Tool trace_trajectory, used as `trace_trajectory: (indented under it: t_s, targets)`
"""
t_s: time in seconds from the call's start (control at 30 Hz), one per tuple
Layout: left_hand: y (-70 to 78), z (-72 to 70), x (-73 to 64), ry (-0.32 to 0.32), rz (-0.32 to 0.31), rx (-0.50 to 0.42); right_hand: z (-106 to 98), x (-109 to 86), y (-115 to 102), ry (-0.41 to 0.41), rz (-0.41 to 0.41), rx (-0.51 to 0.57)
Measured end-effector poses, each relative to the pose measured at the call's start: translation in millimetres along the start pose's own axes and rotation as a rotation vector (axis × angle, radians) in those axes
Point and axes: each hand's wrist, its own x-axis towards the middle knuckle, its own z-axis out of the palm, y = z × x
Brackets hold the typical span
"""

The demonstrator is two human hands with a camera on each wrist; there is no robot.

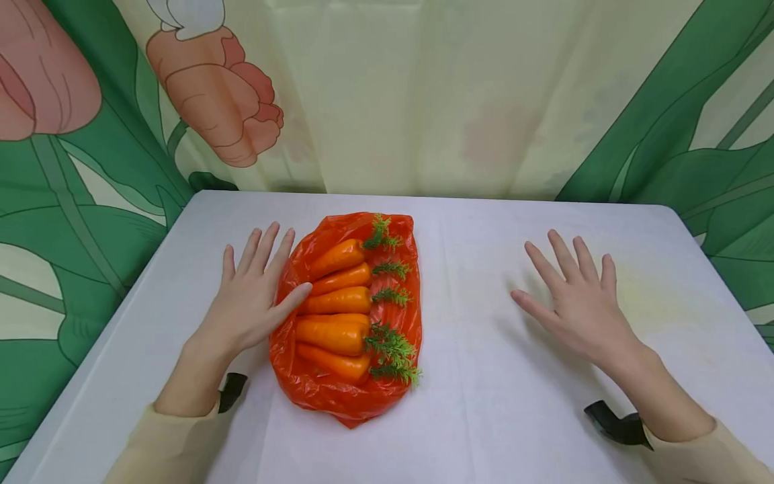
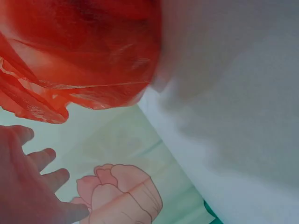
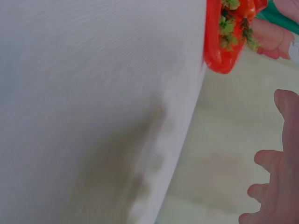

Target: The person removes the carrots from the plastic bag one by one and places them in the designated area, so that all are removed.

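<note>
A red plastic bag [image 1: 345, 410] lies on the table left of centre, its edges rumpled around several orange carrots [image 1: 335, 334]. The carrots lie side by side, their green leafy tops [image 1: 387, 344] pointing right. My left hand [image 1: 250, 299] is spread at the bag's left side, its thumb overlapping the bag's edge in the head view. In the left wrist view the bag [image 2: 93, 51] fills the upper left, beside the left fingers [image 2: 56, 178]. Well to the right of the bag, my right hand [image 1: 574, 306] hovers over the table with fingers spread, holding nothing.
The table [image 1: 471, 403] has a white cover and rounded back corners. Behind it hangs a cream curtain [image 1: 453, 101] printed with green leaves and pink flowers. A dark strap end [image 1: 617, 423] sticks out at the right wrist, another [image 1: 232, 391] at the left.
</note>
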Motion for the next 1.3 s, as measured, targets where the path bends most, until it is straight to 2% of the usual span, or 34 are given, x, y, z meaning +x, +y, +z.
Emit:
trace_trajectory:
  t_s: [0.2,0.4,0.5,0.63,0.83,1.1,1.3]
  targets:
    - [3.0,1.6,8.9,0.028,0.015,-0.037,7,14.7,-20,0.006,-0.035,0.04]
    - [3.1,3.6,16.7,0.056,0.029,-0.097,14,31.0,-49,0.029,-0.11,0.093]
    - [2.1,4.5,20.4,0.062,0.042,-0.166,19,39.7,-64,0.042,-0.159,0.125]
    - [1.6,4.8,25.9,0.022,0.028,-0.298,24,48.6,-84,0.041,-0.217,0.181]
    - [2.0,5.8,33.6,-0.029,-0.015,-0.428,26,57.7,-121,-0.014,-0.273,0.24]
    - [1.6,8.0,41.2,-0.025,-0.017,-0.493,29,66.9,-163,-0.077,-0.385,0.297]
    - [2.8,9.3,45.1,-0.038,-0.001,-0.534,31,68.3,-185,-0.172,-0.435,0.333]
